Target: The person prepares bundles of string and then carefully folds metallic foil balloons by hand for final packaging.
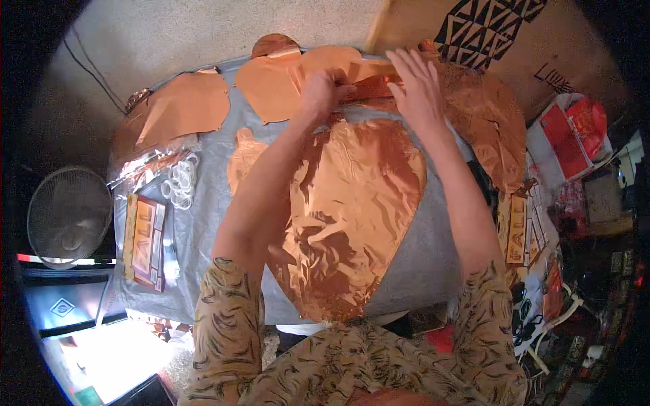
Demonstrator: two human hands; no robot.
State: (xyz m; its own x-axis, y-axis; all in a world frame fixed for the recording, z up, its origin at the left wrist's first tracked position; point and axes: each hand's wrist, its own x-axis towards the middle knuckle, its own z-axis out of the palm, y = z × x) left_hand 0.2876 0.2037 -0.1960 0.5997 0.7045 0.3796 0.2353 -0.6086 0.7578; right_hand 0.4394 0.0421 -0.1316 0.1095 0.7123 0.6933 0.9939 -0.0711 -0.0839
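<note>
A large crinkled copper-coloured foil balloon (349, 203), uninflated, lies across the middle of the grey-covered table, its pointed end toward me. Beyond it, at the table's far edge, is another flat foil balloon (332, 59) of the same colour. My left hand (320, 97) is closed on this far foil, fingers curled and partly hidden from view. Stretched over the right part of the same foil, my right hand (420, 91) has its fingers extended and thumb apart. A narrow shiny fold (372, 88) shows between the two hands.
More flat copper foil pieces lie far left (183, 108) and far right (484, 111). White rings or coiled ties (181, 179) and a printed card pack (144, 240) are at left; a similar pack (516, 227) is at right. A fan (70, 216) stands beyond the left edge.
</note>
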